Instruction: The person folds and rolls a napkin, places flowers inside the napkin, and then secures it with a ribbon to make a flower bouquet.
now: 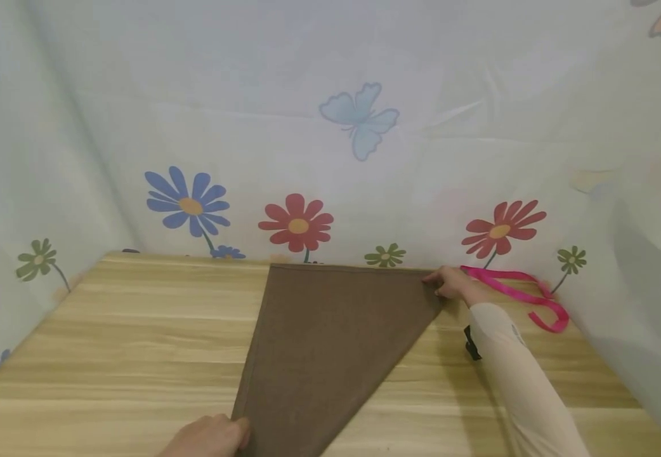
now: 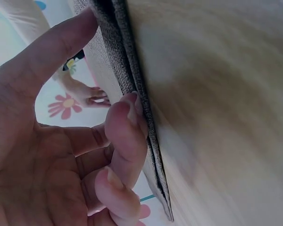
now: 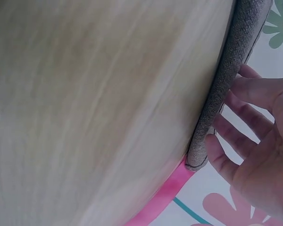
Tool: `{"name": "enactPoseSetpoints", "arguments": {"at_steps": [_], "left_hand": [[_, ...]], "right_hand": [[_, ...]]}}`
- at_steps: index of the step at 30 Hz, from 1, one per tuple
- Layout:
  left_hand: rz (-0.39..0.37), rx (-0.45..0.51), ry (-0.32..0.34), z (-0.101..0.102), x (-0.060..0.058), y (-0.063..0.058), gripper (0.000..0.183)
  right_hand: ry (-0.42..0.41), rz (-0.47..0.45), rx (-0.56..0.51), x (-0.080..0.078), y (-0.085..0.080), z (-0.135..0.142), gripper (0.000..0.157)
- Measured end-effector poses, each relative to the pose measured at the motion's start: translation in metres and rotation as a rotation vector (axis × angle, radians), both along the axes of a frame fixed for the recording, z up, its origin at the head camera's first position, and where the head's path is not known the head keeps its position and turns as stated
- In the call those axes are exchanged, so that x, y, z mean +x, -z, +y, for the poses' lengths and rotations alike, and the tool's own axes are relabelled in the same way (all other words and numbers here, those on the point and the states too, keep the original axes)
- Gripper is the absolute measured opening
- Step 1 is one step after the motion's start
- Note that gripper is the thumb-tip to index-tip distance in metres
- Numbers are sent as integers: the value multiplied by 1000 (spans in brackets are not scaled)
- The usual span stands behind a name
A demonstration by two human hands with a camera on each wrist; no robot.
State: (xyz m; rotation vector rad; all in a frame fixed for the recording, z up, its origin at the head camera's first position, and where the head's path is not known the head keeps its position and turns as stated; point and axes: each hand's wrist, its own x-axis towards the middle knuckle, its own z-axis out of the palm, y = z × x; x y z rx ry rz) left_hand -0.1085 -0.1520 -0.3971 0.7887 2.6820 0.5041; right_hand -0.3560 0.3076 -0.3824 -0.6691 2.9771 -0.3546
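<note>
A brown cloth (image 1: 325, 343), folded to a slanting right edge, lies flat on the wood-grain table. In the head view my left hand (image 1: 210, 437) is low at its near left edge. The left wrist view shows the thumb of that hand (image 2: 52, 141) stretched along the cloth (image 2: 115, 52), its bent index fingertip touching the layered edge, thumb and finger well apart. My right hand (image 1: 451, 283) touches the far right corner. In the right wrist view its fingers (image 3: 231, 129) are spread loosely against the thick folded edge of the cloth (image 3: 228, 70).
A bright pink ribbon (image 1: 513, 292) trails in a loop at the table's back right, beside the cloth corner. White sheets (image 1: 239, 139) printed with flowers and a butterfly hang behind and at both sides of the wood-grain table (image 1: 136, 349).
</note>
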Motion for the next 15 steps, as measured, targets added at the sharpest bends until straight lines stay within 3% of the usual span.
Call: {"name": "enactPoseSetpoints", "arguments": {"at_steps": [5,9,12,15], "left_hand": [[8,6,22,1,-1,-2,39],[-5,4,35,-2,-2,-4,37],[-15,25,53,-12,-2,-4,34],[-4,94,93,-25,0,-4,30]], "right_hand": [[19,8,-12,4,-2,-1,39],[52,8,-73,17,-1,-9,33],[13,9,-143,35,1,-26,28],[-92,29,-182,59,5,-54,27]]}}
